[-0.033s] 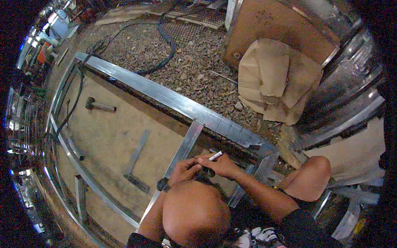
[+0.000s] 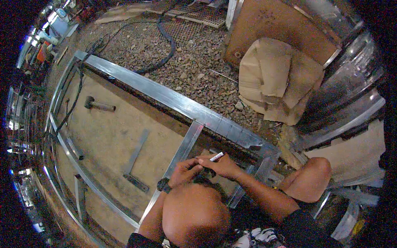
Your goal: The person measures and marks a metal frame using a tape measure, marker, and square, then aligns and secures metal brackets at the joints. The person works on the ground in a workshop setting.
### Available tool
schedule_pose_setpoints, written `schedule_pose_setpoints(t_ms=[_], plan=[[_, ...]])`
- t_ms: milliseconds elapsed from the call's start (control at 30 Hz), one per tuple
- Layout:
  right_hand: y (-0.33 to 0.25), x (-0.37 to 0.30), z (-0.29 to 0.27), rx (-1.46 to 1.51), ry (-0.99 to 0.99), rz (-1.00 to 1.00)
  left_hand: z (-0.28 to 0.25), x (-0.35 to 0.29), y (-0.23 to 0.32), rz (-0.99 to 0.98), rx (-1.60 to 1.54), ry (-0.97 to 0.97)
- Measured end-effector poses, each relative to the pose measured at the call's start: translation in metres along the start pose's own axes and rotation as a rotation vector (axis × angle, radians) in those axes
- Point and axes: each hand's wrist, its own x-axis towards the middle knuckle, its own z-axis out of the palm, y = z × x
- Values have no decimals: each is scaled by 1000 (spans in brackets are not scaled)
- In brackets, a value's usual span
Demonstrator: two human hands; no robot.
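My right hand [image 2: 224, 166] is closed around a white marker pen [image 2: 216, 157], whose end sticks up past the fingers. Fingertips of my left hand [image 2: 184, 172] are drawn together and meet those of the right; what they pinch, if anything, is hidden. Both hands are above the right end of a silver metal frame [image 2: 144, 91], just right of its crossbar [image 2: 187, 142]. My bent knee [image 2: 196, 215] covers the area below them. On the brown board [image 2: 111, 140] inside the frame lie a metal try square [image 2: 138, 153] and a hammer [image 2: 100, 105].
Black cable [image 2: 164, 62] winds over the gravel [image 2: 194, 74] and across the frame's far left corner. Folded cardboard [image 2: 275, 78] leans against a brown panel [image 2: 285, 25] at the far right. Shiny sheet metal [image 2: 347, 91] stands along the right side.
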Motion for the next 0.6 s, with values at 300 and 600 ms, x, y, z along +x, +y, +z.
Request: schedule_pose_setpoints(t_ms=[300, 600], plan=[[-37, 7, -23, -342, 124, -187, -13, 11, 88, 113, 67, -137], [-57, 62, -141, 303, 626, -201, -84, 69, -20, 146, 255, 950]])
